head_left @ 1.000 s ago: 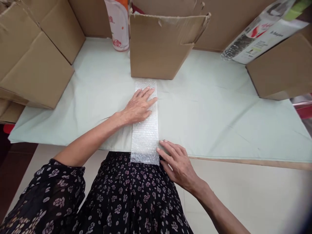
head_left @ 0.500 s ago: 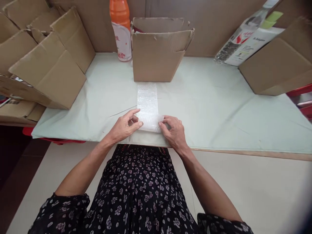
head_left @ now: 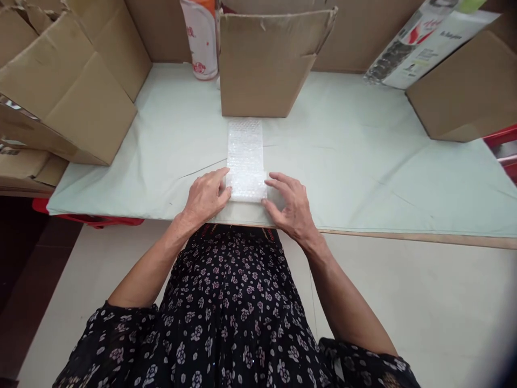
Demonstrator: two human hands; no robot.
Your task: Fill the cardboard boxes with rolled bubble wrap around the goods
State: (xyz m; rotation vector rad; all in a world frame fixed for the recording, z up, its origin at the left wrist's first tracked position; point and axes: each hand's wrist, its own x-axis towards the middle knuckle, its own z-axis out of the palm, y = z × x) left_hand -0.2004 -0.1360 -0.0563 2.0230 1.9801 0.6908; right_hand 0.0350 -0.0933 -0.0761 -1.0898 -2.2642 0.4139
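A strip of clear bubble wrap (head_left: 245,148) lies flat on the cloth-covered table, its near end folded over into a thicker band. At the left edge of that band is my left hand (head_left: 205,195), thumb and forefinger tips touching the wrap and spread apart. My right hand (head_left: 291,205) is at the opposite edge, its thumb near the lower corner and its fingertips a little higher, with a gap between them. Neither hand is closed around the wrap. Whether something lies inside the fold, I cannot tell.
An open cardboard box (head_left: 266,64) stands just behind the strip, beside an orange-and-white bottle (head_left: 204,43). More cardboard boxes are at the left (head_left: 92,102) and a brown carton (head_left: 464,91) at the right. Plastic packaging (head_left: 428,46) leans there. The table's front edge (head_left: 363,231) is close.
My right fingers have let go of the loose flap, which now lies flat on the fold. Both hands have settled at the band's sides. The view has tilted down slightly.
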